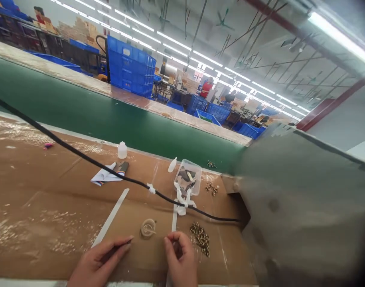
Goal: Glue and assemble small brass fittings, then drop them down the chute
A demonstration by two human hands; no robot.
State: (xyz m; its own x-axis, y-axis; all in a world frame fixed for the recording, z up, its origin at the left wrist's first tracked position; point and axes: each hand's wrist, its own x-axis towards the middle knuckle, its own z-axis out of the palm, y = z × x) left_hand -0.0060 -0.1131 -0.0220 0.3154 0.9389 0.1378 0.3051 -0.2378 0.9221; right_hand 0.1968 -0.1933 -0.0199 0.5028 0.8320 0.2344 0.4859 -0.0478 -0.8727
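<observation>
My left hand (103, 261) is over the brown work surface with thumb and forefinger nearly together. A tiny dark thing seems to sit at their tips, too small to name. My right hand (181, 257) has its thumb and curled forefinger in a pinch, and whatever is between them is hidden. Between and just beyond the hands stands a small clear round cup (148, 228) with a thin pale stick in it. Right of my right hand lies a pile of small gold-and-black pieces (200, 239).
A black cable (110, 169) crosses above the table. Farther back are a clear plastic box (197, 187), white bottles (122, 150), folded cloth (106, 175) and smaller piles of pieces (212, 188). Behind runs a green conveyor belt (125, 119). A large grey panel (296, 215) blocks the right side.
</observation>
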